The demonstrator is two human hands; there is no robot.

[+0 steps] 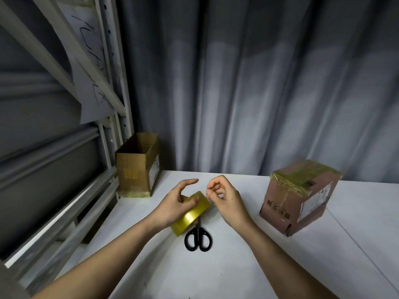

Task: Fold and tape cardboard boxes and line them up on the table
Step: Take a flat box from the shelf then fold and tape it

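Note:
My left hand (176,203) holds a yellowish roll of clear tape (192,214) above the white table (237,266), fingers curled over its top. Just right of the roll, my right hand (224,196) pinches at the tape's loose end with thumb and forefinger. An open-topped cardboard box (138,167) with tape along its bottom stands at the table's far left corner. A closed box (300,196), sealed with yellowish tape across its top, stands at the right.
Black-handled scissors (197,237) lie on the table under the tape roll, blades hidden by it. A grey metal shelving frame (112,117) rises at the left, with a paper sheet (86,67) hanging on it. Grey curtains (259,83) hang behind the table.

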